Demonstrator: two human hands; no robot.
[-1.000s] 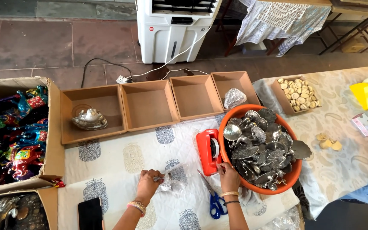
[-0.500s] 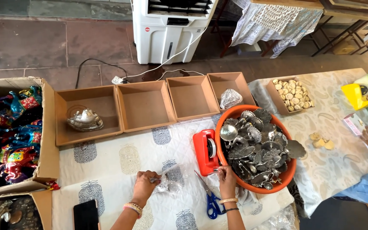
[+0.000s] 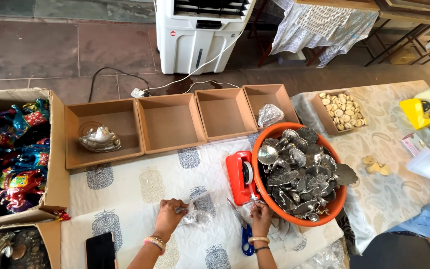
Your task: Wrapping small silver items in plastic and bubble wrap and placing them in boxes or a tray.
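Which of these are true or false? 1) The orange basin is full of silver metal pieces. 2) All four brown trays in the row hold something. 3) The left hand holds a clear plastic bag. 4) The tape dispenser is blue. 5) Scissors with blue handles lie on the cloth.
1) True: the orange basin is heaped with silver metal pieces.
2) False: the two middle brown trays hold nothing; only the leftmost and rightmost trays each hold a silver item.
3) True: the left hand grips a clear plastic bag with something silver inside.
4) False: the tape dispenser is red.
5) True: the scissors lie on the cloth, beside the right hand.
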